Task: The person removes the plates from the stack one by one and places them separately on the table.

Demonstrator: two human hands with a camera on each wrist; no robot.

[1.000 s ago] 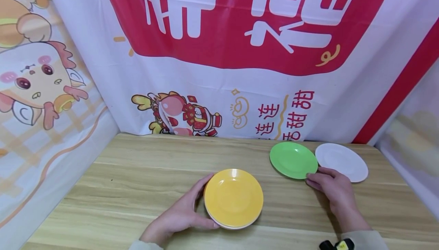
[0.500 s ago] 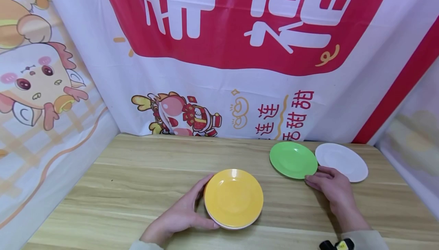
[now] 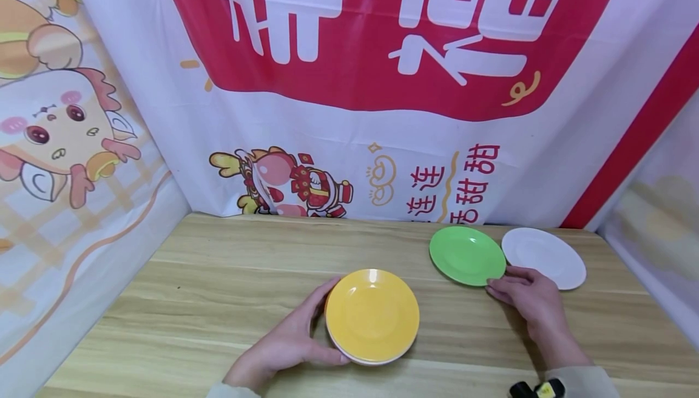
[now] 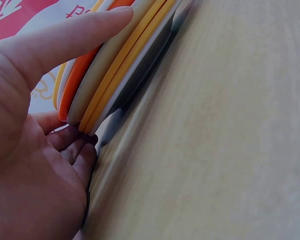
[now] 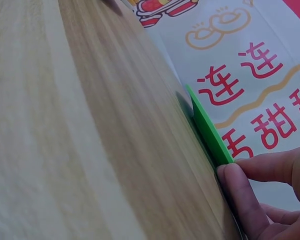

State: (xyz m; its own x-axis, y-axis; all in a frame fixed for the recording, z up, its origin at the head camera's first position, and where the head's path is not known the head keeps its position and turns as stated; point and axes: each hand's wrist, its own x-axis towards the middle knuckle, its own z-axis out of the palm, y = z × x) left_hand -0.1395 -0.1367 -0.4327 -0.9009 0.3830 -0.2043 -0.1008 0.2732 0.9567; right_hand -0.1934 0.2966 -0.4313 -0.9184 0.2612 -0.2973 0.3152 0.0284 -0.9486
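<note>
A stack of plates with a yellow plate (image 3: pixel 372 315) on top lies on the wooden table (image 3: pixel 218 276) near the front. My left hand (image 3: pixel 297 337) grips its left rim, thumb at the near edge and fingers round the far side. In the left wrist view the stack (image 4: pixel 120 65) shows yellow, white and orange rims, with my left hand (image 4: pixel 35 165) curled over and under them. A green plate (image 3: pixel 466 254) lies to the right. My right hand (image 3: pixel 524 295) pinches its near rim. The right wrist view shows the green plate (image 5: pixel 207 131) edge-on between the fingers (image 5: pixel 242 195).
A white plate (image 3: pixel 546 256) lies just right of the green one, close to my right hand. Printed cloth banners (image 3: pixel 349 82) wall in the table at the back and on both sides. Bare wood stretches to the left of the stack.
</note>
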